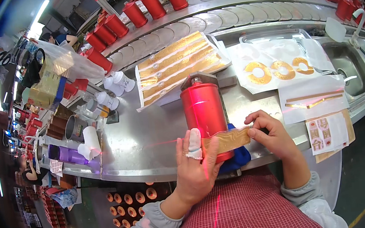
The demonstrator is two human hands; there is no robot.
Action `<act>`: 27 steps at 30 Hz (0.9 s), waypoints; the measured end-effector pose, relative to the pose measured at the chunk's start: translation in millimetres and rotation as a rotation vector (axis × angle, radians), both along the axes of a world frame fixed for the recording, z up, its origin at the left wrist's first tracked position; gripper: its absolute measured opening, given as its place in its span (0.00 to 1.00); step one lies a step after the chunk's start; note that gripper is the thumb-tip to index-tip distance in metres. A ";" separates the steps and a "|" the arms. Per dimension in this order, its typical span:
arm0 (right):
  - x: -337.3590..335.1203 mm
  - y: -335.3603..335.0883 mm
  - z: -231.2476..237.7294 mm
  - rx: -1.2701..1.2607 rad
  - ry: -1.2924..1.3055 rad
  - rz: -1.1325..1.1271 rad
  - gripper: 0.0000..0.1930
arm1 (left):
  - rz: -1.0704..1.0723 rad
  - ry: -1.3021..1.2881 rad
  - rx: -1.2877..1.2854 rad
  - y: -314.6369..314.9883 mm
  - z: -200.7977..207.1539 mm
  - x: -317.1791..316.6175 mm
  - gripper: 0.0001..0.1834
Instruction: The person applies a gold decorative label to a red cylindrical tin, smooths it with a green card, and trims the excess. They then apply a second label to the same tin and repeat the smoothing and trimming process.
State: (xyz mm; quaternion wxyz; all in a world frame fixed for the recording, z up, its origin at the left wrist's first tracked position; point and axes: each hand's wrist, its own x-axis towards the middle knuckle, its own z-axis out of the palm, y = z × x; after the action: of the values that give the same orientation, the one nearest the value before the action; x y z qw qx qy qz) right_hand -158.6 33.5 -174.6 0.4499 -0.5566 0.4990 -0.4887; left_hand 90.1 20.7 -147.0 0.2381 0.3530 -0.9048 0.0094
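A red cylindrical can [203,109] lies on the steel worktable [145,141] with a blue cloth [238,158] under its near end. My left hand [193,165], one finger wrapped in white tape, presses against the can's near end and the left part of a gold label strip [227,139]. My right hand [270,131] pinches the right end of that gold strip, holding it across the can. A red laser line runs over the can and down my checked apron.
A sheet of gold label strips [176,65] lies beyond the can; sheets with gold rings [279,70] and gold strips [313,100] lie at the right. Many red cans [151,4] ride a curved conveyor at the back. White bottles [112,84] and a purple bottle [71,155] stand left.
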 end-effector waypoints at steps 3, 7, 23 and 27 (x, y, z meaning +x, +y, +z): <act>2.8 -0.7 -6.8 -0.010 0.021 -0.010 0.08 | 0.008 0.026 0.010 3.2 2.8 -5.8 0.34; 8.1 -3.3 -6.8 -0.048 0.063 -0.009 0.12 | -0.005 0.243 0.112 -5.2 -18.9 6.4 0.36; 25.1 2.6 -19.3 -0.351 0.411 0.126 0.42 | -0.007 0.265 0.096 -10.4 -26.1 10.4 0.43; 41.7 1.2 -14.4 -0.469 0.473 0.061 0.46 | -0.021 0.578 0.411 -7.8 -47.9 21.9 0.42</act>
State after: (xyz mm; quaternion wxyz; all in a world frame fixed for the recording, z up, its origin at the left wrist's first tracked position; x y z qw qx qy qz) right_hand -116.9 34.7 -189.0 0.1955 -0.7577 0.4466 -0.4339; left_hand 112.0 12.9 -194.8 0.4083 0.3724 -0.7866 -0.2753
